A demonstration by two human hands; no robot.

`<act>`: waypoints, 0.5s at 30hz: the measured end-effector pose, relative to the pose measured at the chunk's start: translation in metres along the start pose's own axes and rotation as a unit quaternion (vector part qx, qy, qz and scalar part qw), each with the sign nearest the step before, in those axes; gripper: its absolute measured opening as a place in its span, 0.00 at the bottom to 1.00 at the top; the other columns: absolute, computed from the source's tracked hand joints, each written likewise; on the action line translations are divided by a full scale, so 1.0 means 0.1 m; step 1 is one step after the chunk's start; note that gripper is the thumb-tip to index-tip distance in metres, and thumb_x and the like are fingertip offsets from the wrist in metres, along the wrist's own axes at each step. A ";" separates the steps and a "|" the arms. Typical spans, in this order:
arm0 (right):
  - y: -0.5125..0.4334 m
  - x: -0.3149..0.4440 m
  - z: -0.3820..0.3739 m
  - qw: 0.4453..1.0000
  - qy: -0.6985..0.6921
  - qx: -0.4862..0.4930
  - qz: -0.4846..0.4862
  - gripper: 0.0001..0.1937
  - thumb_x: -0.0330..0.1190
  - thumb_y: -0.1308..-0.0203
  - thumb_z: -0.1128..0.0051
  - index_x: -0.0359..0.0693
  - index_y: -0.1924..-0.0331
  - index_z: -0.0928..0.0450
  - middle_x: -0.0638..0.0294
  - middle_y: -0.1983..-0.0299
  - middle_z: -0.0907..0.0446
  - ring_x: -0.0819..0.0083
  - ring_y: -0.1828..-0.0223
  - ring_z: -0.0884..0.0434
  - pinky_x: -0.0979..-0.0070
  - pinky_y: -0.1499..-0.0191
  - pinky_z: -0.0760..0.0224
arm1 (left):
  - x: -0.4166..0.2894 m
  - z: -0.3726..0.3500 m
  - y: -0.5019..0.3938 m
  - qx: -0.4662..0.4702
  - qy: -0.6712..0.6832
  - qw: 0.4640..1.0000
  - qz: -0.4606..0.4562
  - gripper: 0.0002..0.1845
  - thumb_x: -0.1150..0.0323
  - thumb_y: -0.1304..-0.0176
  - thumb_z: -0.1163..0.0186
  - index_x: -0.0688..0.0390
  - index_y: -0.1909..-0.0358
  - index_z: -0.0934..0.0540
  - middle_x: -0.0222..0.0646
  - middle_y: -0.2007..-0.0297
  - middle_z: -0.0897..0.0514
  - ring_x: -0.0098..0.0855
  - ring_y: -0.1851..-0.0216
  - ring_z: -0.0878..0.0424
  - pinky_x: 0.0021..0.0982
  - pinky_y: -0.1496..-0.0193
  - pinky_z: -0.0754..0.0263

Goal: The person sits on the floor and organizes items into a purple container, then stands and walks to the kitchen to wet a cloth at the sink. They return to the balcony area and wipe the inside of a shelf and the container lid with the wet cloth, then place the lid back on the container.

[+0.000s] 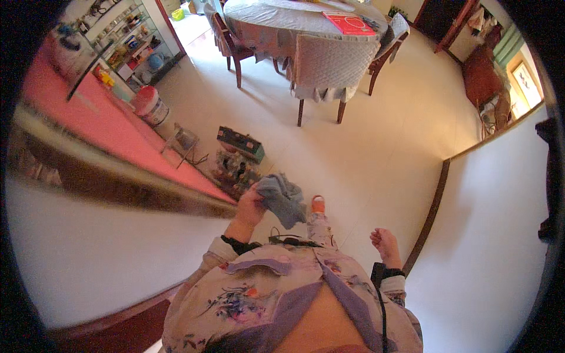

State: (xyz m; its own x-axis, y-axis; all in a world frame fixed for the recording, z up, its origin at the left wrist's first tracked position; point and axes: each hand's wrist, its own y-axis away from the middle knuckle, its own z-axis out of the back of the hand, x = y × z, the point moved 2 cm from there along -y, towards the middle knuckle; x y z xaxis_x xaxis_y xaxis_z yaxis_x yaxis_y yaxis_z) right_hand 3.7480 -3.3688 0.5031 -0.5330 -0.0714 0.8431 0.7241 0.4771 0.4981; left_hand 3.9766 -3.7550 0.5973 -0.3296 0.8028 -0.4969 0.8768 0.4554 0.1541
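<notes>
A crumpled grey-blue cloth (282,199) is bunched in my left hand (250,204), and its lower end hangs loose above the floor. Out to the right, my right hand (384,242) is held beside my body with its fingers curled in and nothing visible in them. Beyond the cloth, a dark box (240,143) stands on the floor among several small items that are too blurred to name. One of my feet, in an orange slipper (318,204), shows below the cloth's right side.
A round table (265,17) with a cloth cover stands ahead, ringed by covered chairs (333,66). Along the left are a pink-topped counter (145,145), a lidded bucket (151,106), a small folding stool (185,141) and glass shelves (132,39). A white wall (490,198) borders the right.
</notes>
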 end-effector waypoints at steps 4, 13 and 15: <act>-0.54 0.37 -0.34 0.997 0.076 0.010 0.001 0.12 0.39 0.39 0.51 0.38 0.59 0.28 0.62 0.66 0.23 0.75 0.67 0.22 0.79 0.63 0.29 | -0.19 0.36 0.10 -0.097 0.009 0.991 -0.091 0.22 0.72 0.48 0.58 0.63 0.50 0.28 0.37 0.53 0.24 0.37 0.51 0.27 0.39 0.46 0.32; -2.40 2.02 -2.77 0.924 0.243 0.293 0.043 0.16 0.38 0.37 0.53 0.32 0.53 0.30 0.57 0.58 0.24 0.71 0.58 0.23 0.76 0.53 0.30 | -0.86 0.42 -0.91 -0.149 0.054 0.971 -0.178 0.18 0.71 0.46 0.53 0.62 0.53 0.26 0.38 0.55 0.23 0.39 0.52 0.26 0.39 0.46 0.33; -2.61 2.17 -3.22 0.916 0.245 0.316 0.014 0.16 0.37 0.36 0.54 0.32 0.53 0.30 0.57 0.58 0.24 0.71 0.58 0.23 0.75 0.52 0.30 | -1.08 0.62 -0.99 -0.210 0.006 0.957 -0.200 0.19 0.69 0.48 0.51 0.62 0.54 0.26 0.40 0.56 0.22 0.41 0.53 0.25 0.41 0.48 0.31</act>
State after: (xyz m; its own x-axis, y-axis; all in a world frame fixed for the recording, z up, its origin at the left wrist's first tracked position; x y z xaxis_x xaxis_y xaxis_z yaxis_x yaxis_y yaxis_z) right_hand 3.5844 -3.7912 0.6213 -0.1444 -0.3622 0.9208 0.2529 0.8862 0.3882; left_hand 3.9468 -3.9106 0.5822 -0.6161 0.5347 -0.5784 0.4626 0.8400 0.2838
